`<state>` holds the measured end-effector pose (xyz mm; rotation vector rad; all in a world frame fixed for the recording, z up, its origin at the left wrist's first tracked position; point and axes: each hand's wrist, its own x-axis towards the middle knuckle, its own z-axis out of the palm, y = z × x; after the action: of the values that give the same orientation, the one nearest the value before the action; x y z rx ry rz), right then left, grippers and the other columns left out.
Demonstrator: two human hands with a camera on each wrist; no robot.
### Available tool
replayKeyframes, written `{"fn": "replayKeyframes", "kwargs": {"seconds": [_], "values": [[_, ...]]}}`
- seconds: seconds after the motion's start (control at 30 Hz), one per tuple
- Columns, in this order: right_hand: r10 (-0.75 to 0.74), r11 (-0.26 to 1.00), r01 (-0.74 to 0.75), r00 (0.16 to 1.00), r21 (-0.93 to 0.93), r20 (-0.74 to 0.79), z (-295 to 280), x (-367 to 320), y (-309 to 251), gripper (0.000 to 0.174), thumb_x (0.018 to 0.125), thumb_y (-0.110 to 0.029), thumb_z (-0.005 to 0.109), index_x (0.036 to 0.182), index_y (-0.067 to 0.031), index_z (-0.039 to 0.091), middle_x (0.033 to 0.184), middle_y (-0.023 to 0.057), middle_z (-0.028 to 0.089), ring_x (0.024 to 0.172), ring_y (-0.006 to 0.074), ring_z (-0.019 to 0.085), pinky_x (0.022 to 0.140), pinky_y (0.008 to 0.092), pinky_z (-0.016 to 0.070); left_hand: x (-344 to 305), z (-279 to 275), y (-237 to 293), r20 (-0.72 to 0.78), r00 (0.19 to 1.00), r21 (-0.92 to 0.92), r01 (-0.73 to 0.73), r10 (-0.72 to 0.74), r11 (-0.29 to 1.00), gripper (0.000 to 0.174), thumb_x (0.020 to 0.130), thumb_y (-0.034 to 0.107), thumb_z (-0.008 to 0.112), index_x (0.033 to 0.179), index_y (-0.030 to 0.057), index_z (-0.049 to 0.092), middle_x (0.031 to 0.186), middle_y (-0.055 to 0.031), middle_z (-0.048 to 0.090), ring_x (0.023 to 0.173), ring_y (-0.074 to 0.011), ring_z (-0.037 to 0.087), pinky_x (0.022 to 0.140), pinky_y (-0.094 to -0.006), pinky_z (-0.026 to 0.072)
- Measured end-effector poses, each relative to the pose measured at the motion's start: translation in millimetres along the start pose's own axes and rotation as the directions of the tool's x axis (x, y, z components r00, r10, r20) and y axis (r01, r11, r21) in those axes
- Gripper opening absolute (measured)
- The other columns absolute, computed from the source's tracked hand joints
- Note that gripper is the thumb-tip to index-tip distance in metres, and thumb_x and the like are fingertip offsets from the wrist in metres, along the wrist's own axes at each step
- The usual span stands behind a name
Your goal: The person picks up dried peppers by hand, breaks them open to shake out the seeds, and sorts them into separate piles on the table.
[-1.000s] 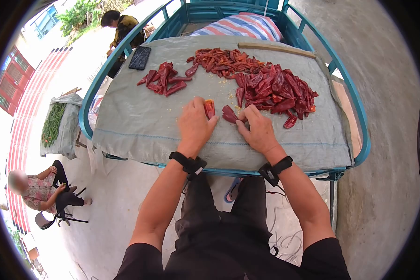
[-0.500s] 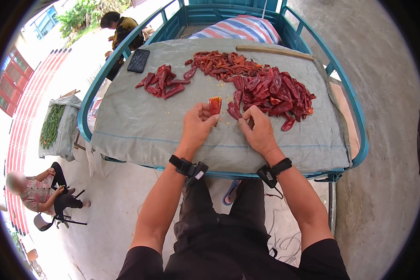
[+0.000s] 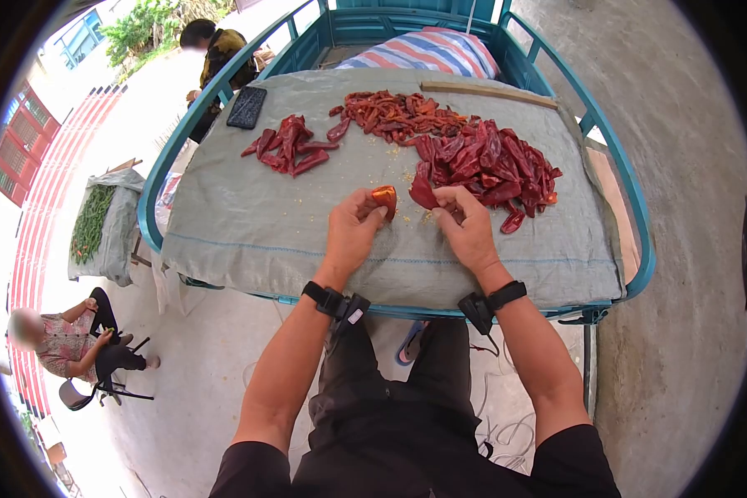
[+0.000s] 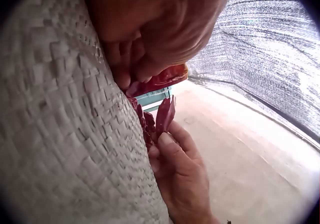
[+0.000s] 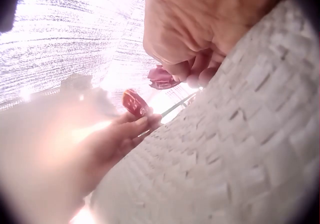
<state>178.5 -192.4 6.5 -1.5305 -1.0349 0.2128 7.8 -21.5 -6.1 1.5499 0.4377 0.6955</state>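
Observation:
In the head view the left hand (image 3: 353,232) pinches a red pepper piece (image 3: 385,199) whose orange inner side shows at its upper end. Just to its right, the right hand (image 3: 471,232) holds a dark red pepper (image 3: 423,192) between thumb and fingers, close to the big pile of dried peppers (image 3: 494,158). The left wrist view shows the left hand's piece (image 4: 167,77) above the right hand (image 4: 185,179), whose pepper (image 4: 165,115) points up. In the right wrist view the two pieces are apart, the left hand's piece (image 5: 134,103) lower.
A grey-green woven sheet (image 3: 249,207) covers the cart bed, inside a teal rail (image 3: 147,207). Shredded peppers (image 3: 398,112), a smaller pepper pile (image 3: 288,145), a phone (image 3: 246,108) and a wooden strip (image 3: 488,93) lie on it. Two people are at the left.
The left hand's piece has tilted, showing more orange. The right hand's pepper has turned and looks broader, and the right fingers have shifted on it. Both hands stay nearly in place.

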Motion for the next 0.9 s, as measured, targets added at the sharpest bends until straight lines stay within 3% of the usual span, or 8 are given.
{"fn": "replayKeyframes", "kwargs": {"seconds": [0.1, 0.2, 0.3, 0.6, 0.7, 0.8, 0.9], "values": [[0.131, 0.988, -0.136, 0.990, 0.078, 0.060, -3, -1, -3, 0.017, 0.097, 0.003, 0.075, 0.113, -0.0008, 0.071, 0.102, 0.0036, 0.072, 0.087, 0.0110, 0.068, 0.080, 0.0290, 0.0569, -1, 2, 0, -0.006, 1.000, -0.026, -0.018, 0.018, 0.999, 0.023, 0.106, 0.003, 0.071, 0.129, -0.0005, 0.074, 0.111, -0.0039, 0.081, 0.096, -0.0095, 0.071, 0.084, -0.0275, 0.0566], [0.147, 0.988, -0.149, 0.986, 0.028, 0.076, -3, -1, -4, 0.016, 0.097, 0.003, 0.075, 0.112, -0.0003, 0.071, 0.101, 0.0042, 0.073, 0.090, 0.0108, 0.070, 0.083, 0.0299, 0.0578, -1, 2, 0, -0.001, 0.999, -0.044, -0.037, 0.037, 0.998, 0.021, 0.106, 0.003, 0.072, 0.127, 0.0009, 0.072, 0.111, -0.0039, 0.081, 0.096, -0.0096, 0.071, 0.082, -0.0271, 0.0559], [0.065, 0.998, -0.062, 0.991, -0.026, 0.120, -3, -1, -9, 0.015, 0.097, 0.002, 0.076, 0.111, -0.0003, 0.070, 0.099, 0.0042, 0.074, 0.090, 0.0109, 0.072, 0.083, 0.0300, 0.0581, 0, 1, -2, -0.028, 0.999, -0.070, -0.024, 0.022, 0.997, 0.017, 0.106, 0.002, 0.072, 0.122, 0.0011, 0.067, 0.106, -0.0051, 0.080, 0.093, -0.0110, 0.073, 0.080, -0.0275, 0.0566], [0.176, 0.984, -0.163, 0.956, -0.073, 0.233, -6, 9, -39, 0.015, 0.099, -0.004, 0.077, 0.112, -0.0006, 0.071, 0.102, 0.0055, 0.075, 0.089, 0.0129, 0.070, 0.080, 0.0313, 0.0565, 0, -1, 5, -0.036, 0.999, -0.083, 0.019, -0.022, 0.996, 0.012, 0.108, 0.007, 0.072, 0.115, 0.0038, 0.063, 0.102, -0.0047, 0.079, 0.088, -0.0109, 0.072, 0.074, -0.0265, 0.0541], [0.087, 0.993, -0.066, 0.969, -0.100, 0.232, 0, 14, -50, 0.016, 0.098, -0.007, 0.078, 0.112, -0.0013, 0.072, 0.108, 0.0066, 0.076, 0.095, 0.0151, 0.071, 0.081, 0.0328, 0.0569, -1, -1, 7, -0.032, 0.999, -0.041, 0.009, -0.010, 0.999, 0.010, 0.108, 0.007, 0.072, 0.111, 0.0042, 0.063, 0.101, -0.0042, 0.079, 0.087, -0.0100, 0.072, 0.073, -0.0257, 0.0534], [0.145, 0.984, -0.163, 0.968, 0.076, 0.205, 17, 16, -49, 0.017, 0.097, -0.009, 0.079, 0.111, -0.0006, 0.072, 0.114, 0.0085, 0.076, 0.103, 0.0174, 0.072, 0.083, 0.0340, 0.0574, -1, -4, 4, -0.011, 1.000, -0.075, -0.002, 0.001, 0.997, 0.009, 0.108, 0.007, 0.073, 0.110, 0.0043, 0.064, 0.101, -0.0031, 0.079, 0.087, -0.0096, 0.073, 0.074, -0.0250, 0.0531], [0.160, 0.965, -0.196, 0.967, 0.175, 0.201, 39, 13, -34, 0.018, 0.096, -0.009, 0.079, 0.109, 0.0009, 0.072, 0.109, 0.0091, 0.077, 0.100, 0.0187, 0.074, 0.083, 0.0342, 0.0578, -3, -6, 4, 0.007, 1.000, -0.160, 0.003, -0.001, 0.987, 0.008, 0.108, 0.007, 0.072, 0.112, 0.0036, 0.066, 0.101, -0.0024, 0.078, 0.087, -0.0091, 0.073, 0.074, -0.0246, 0.0530]]}}
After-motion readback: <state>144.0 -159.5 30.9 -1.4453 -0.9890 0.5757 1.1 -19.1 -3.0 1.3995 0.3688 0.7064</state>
